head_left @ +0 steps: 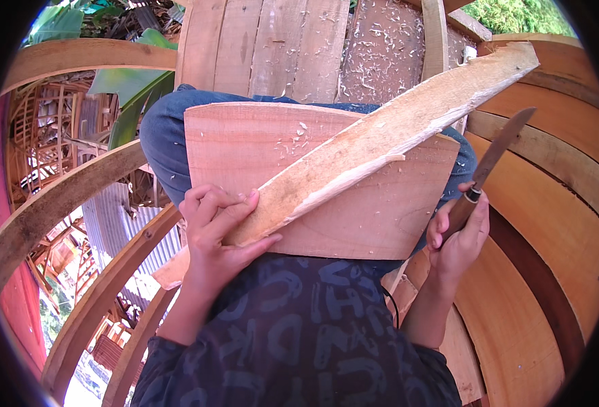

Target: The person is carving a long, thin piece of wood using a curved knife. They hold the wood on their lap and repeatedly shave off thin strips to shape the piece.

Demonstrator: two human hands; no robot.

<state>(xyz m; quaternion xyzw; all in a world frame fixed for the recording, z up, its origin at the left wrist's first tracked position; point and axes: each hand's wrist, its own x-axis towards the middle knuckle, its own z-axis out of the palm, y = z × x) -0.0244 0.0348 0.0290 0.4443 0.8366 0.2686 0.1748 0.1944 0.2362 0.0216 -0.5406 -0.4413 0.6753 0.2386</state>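
Observation:
My left hand grips the near end of a long, rough wooden slab, which slants away to the far right. Along its right edge the wood is cut pale, with a sliver partly lifted near the middle. Beneath the slab a wide, smooth wooden board lies across my lap, with a few curled shavings on it. My right hand is closed round the wooden handle of a knife. The blade points up and away, to the right of the slab and apart from it.
Planks lie ahead, beside a brown panel strewn with wood shavings. Curved wooden ribs stand at my left, with corrugated metal sheets beyond. Wide curved planks form a wall at my right. Green leaves show at the far left.

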